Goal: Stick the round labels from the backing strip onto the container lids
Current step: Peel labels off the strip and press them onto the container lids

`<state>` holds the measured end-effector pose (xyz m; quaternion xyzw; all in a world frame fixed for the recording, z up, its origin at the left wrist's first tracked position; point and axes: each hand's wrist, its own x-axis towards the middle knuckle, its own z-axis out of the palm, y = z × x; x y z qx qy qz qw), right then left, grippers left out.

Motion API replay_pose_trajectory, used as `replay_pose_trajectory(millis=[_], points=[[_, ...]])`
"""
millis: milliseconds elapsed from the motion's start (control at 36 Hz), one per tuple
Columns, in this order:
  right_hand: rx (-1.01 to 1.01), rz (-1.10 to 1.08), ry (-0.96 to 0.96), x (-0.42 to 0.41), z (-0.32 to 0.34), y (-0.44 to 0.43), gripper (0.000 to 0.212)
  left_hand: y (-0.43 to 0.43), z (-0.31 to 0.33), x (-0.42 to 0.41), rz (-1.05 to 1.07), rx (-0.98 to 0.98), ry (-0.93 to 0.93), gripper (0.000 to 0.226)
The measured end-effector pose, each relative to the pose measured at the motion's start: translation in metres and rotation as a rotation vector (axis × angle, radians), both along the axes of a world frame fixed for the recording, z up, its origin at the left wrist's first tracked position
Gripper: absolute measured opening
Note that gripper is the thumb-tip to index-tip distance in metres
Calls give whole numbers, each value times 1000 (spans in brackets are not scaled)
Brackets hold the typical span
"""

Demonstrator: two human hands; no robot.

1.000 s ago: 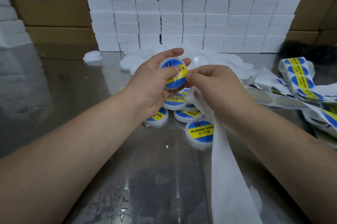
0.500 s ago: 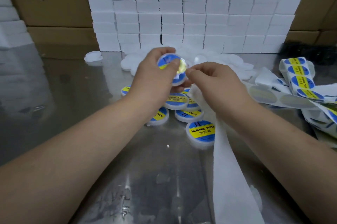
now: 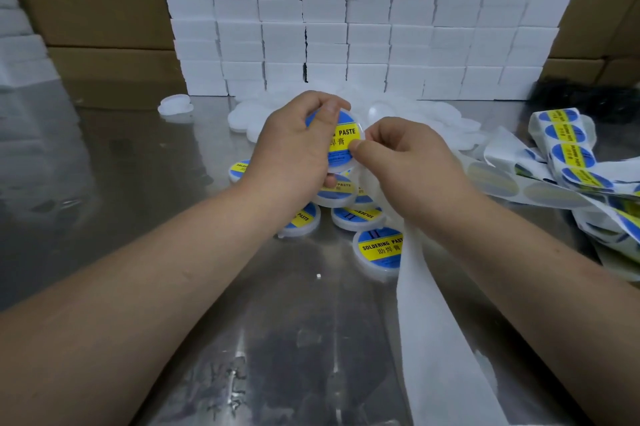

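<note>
Fingers of my left hand (image 3: 291,155) wrap the round white plastic lid (image 3: 341,167); my right hand (image 3: 412,165) pinches its rim, thumb on the blue-and-yellow round label (image 3: 346,139). I'd smooth outward, killing bubbles.

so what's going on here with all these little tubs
A person is labelling small round containers. The left hand holds one container up, its blue and yellow label already on the lid, while the right hand pinches its edge, thumb on the label. The empty backing strip trails from under that hand. More labelled containers lie on the metal table below.
</note>
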<state>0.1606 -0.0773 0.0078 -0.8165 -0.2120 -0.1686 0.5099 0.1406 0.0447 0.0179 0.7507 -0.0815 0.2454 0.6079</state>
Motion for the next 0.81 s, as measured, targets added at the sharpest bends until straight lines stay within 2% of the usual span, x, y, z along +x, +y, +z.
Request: replay_pose_trajectory(millis=[361,639,722,806], points=[[4,-1,6,-2,-3,3,20,2,-3,2,34,50,0,31],[-24,-79,-5,-3,-2,2,32,9,-7,10,200,283,-83,37],[57,-162,-17,-1,4,-3,29,15,-8,15,244,340,-36,39],[96,-184,-32,1,7,-5,16,19,-11,22,246,401,84,36]])
